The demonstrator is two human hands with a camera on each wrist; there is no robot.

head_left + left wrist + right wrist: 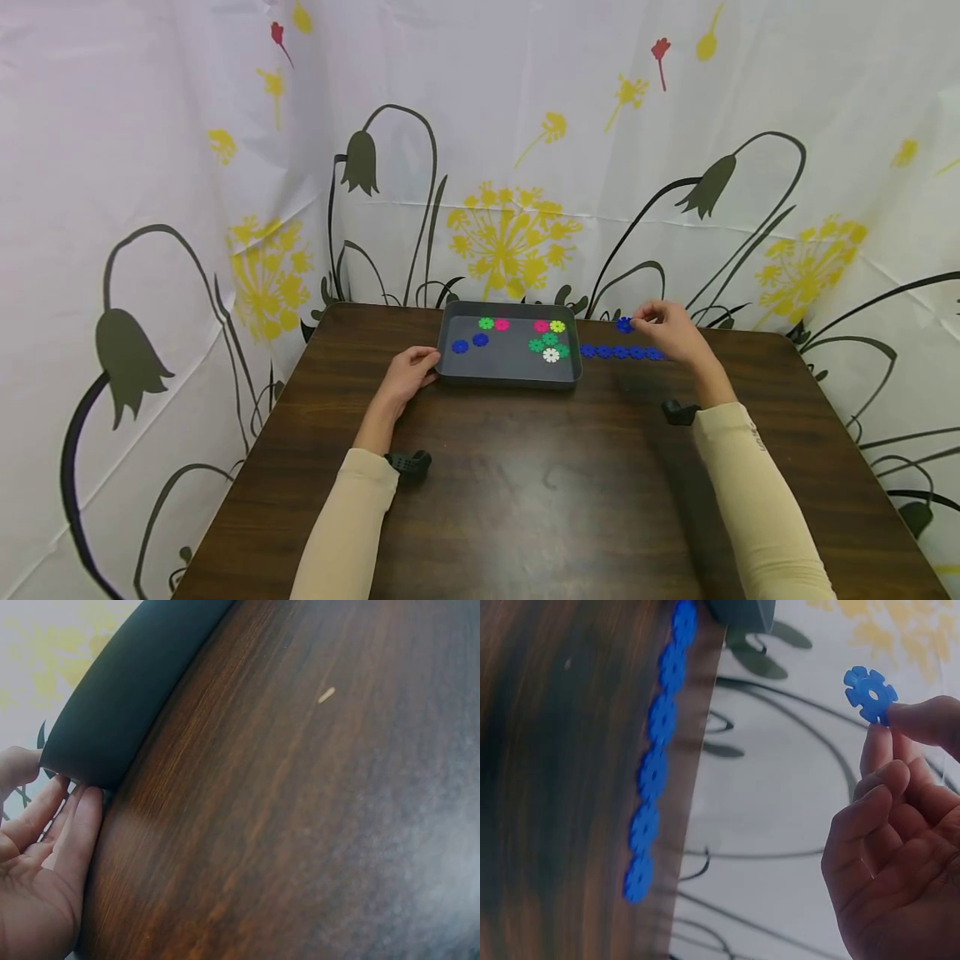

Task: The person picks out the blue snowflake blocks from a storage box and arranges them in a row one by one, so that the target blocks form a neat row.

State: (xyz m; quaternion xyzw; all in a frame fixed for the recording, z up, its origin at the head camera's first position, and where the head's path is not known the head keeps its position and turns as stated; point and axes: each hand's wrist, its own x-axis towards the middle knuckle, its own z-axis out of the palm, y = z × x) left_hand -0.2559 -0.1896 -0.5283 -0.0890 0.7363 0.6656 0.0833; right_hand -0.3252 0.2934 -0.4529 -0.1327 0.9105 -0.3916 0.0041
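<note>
My right hand pinches a blue flower-shaped connector disc between thumb and fingertip, raised above the table's far side. Below it, a straight row of several blue discs lies on the table, edges meeting, running out from the tray's right side. My left hand grips the dark grey tray by its near left corner, with fingertips right at the wall and rim in the left wrist view. Inside the tray lie two loose blue discs, a white disc, and several green, pink and yellow ones.
The brown wooden table ends at a white curtain printed with flowers, close behind the tray and the row. In the left wrist view a small pale fleck shows on the wood.
</note>
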